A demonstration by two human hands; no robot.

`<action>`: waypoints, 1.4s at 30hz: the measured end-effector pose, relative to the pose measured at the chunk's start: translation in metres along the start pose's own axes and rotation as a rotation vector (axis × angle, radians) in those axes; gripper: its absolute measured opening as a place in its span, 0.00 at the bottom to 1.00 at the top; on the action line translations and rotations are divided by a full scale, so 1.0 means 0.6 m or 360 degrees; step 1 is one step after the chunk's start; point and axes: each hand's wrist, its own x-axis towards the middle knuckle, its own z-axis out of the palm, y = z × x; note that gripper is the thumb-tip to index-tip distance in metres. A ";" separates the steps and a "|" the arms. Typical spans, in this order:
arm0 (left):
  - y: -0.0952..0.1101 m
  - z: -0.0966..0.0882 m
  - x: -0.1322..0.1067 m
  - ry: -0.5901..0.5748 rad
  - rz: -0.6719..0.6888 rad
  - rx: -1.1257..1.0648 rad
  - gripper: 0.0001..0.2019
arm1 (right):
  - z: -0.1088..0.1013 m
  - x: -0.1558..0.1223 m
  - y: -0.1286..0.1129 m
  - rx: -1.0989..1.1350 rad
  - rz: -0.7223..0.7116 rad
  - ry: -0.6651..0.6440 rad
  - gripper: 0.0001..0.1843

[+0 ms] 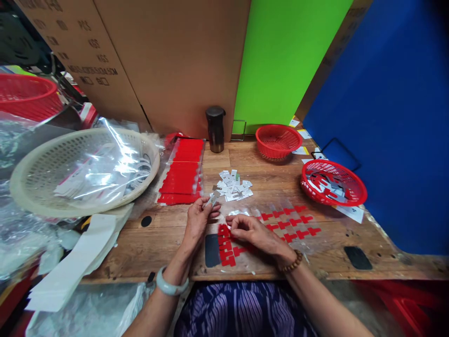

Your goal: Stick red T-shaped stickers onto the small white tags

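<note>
Between the thumb and fingers of my left hand (197,219) is a small flat metal plate (213,199), tilted upward. My right hand (255,232) is closed in a pinch just to the right, low over a clear sheet with rows of red T-shaped stickers (289,224). What its fingertips hold, if anything, is too small to tell. Part of the sheet lies hidden under this hand, and more red pieces (226,248) show at its left end. Beyond my hands lies a loose pile of similar metal plates (232,186).
A stack of red sheets (184,171) lies left of the pile, with a dark tumbler (215,129) behind. Red baskets stand at right: one farther back (277,140), one with metal and red pieces (361,192). A cream basket (30,192) with plastic-wrapped items fills the left.
</note>
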 end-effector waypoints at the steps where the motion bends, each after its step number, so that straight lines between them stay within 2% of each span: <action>1: 0.003 0.001 -0.005 0.0009 0.0014 -0.0011 0.15 | -0.002 -0.001 0.000 0.0076 0.0018 -0.0028 0.04; 3: 0.010 0.004 -0.015 0.0045 0.0070 -0.0031 0.15 | -0.005 -0.004 0.002 0.0180 0.0032 -0.0057 0.05; 6: 0.019 0.003 -0.031 0.0087 0.0132 -0.0041 0.15 | -0.005 -0.007 0.006 0.0261 0.0005 0.0017 0.08; 9: 0.018 -0.002 -0.043 0.0039 0.0034 -0.0048 0.17 | -0.003 -0.012 0.010 0.0261 -0.0012 0.0161 0.08; 15: 0.001 0.001 -0.066 -0.0119 -0.0345 -0.0070 0.15 | 0.013 -0.032 -0.004 -0.0212 -0.0068 0.0616 0.05; 19: 0.000 0.019 -0.087 -0.0230 -0.0538 -0.0119 0.13 | 0.019 -0.047 -0.021 -0.0469 -0.0174 0.0711 0.04; 24: 0.004 0.038 -0.103 -0.0299 -0.0667 -0.0189 0.16 | 0.016 -0.060 -0.023 -0.0789 -0.0273 0.0811 0.07; 29: 0.010 0.046 -0.111 -0.0366 -0.0747 -0.0201 0.21 | 0.009 -0.068 -0.026 -0.0892 -0.0374 0.0828 0.06; 34: 0.012 0.045 -0.113 -0.0431 -0.0812 -0.0134 0.22 | 0.000 -0.073 -0.031 -0.0923 -0.0363 0.0750 0.06; 42: 0.010 0.043 -0.109 -0.0508 -0.0796 -0.0068 0.23 | 0.000 -0.072 -0.019 -0.0887 -0.0332 0.0696 0.07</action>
